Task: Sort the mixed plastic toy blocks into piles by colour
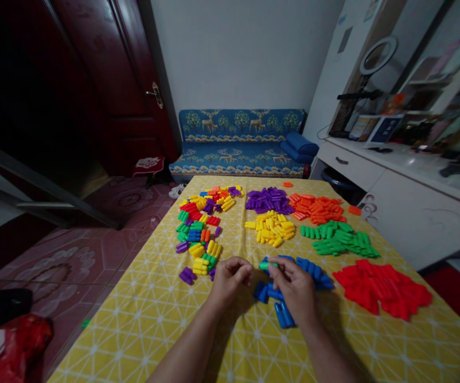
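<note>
My right hand [296,287] pinches a green plastic piece [268,265] between thumb and fingers, above a pile of blue plastic pieces [313,271]. Below that hand lie loose blue pieces [285,315]. Left of it, and apart from the green piece, my left hand [230,279] has its fingers curled in and its thumb near the index finger; nothing shows in it. Beyond my left hand stretches a mixed heap of coloured pieces [202,235], many of them short rounded tubes joined side by side.
Separate piles of purple [269,200], yellow [273,229], orange [317,207], green [339,238] and red pieces [382,287] lie on the yellow patterned tablecloth [166,330]. A blue sofa [238,154] stands behind the table, and a white dresser [405,197] is at the right.
</note>
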`<state>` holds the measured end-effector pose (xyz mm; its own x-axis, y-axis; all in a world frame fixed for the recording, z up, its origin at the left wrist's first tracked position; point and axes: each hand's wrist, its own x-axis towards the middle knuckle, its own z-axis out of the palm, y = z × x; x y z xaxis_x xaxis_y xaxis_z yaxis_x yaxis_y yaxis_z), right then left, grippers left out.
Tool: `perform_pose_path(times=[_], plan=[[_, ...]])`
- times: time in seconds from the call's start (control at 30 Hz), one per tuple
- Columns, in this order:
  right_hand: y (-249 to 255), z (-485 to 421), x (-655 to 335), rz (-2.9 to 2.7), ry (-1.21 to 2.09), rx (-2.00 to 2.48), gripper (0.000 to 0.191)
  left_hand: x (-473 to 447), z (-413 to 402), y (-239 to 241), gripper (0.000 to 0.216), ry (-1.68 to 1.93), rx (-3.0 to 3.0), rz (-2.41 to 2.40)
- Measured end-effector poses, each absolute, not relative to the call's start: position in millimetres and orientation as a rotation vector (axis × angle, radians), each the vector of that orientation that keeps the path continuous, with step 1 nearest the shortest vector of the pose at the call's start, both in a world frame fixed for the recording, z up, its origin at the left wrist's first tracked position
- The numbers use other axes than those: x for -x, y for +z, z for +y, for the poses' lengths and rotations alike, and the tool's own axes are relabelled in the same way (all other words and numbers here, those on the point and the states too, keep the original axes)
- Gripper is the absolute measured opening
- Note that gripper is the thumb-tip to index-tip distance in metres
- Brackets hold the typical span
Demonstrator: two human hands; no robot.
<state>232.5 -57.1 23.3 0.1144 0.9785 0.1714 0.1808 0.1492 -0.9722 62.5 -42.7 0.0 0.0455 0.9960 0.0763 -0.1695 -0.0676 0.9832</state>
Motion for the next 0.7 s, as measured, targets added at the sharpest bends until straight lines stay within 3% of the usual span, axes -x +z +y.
perform_pose_path(times=[0.37, 0.43, 0.53, 0.7], plan=[[3.4, 23.1, -352.0, -0.516, 0.602, 1.110, 0.063, -36.9, -38.0, 5.8, 0.016, 1.501, -1.928, 1.705], [3.8, 14.4, -338.2, -0.584, 0.581, 1.130, 0.070, -30.7, -36.1, 6.6, 0.026, 1.424, -2.042, 1.919], [12.3, -3.4, -300.8, -0.768, 0.605, 1.182, 0.065, -21.3, -31.9, 5.4, 0.045, 1.141, -2.083, 2.205], [21.5, -26.9, -242.7, -1.118, 0.690, 1.195, 0.046, -11.1, -26.9, 5.7, 0.034, 0.949, -2.062, 2.277]])
